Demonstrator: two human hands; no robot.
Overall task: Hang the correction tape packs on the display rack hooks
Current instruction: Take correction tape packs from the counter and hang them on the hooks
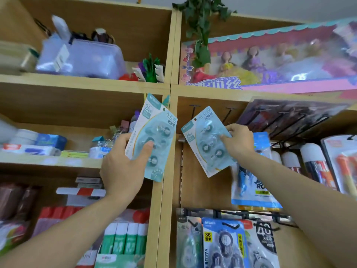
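Note:
My left hand [123,165] grips a small stack of pale blue correction tape packs [154,136], held upright in front of the wooden shelf divider. My right hand [238,140] pinches a single pale blue pack [206,144] by its right edge, tilted with its hang hole at the upper left. That pack sits just below two bare black hooks [193,113] [228,115] that stick out under the shelf board in the right bay.
Further black hooks [289,122] reach out to the right, some carrying packaged goods [257,171]. A lower rail holds more tape packs [224,242]. Glue sticks [125,236] fill the left bay. A doll box [270,60] rests on the upper shelf.

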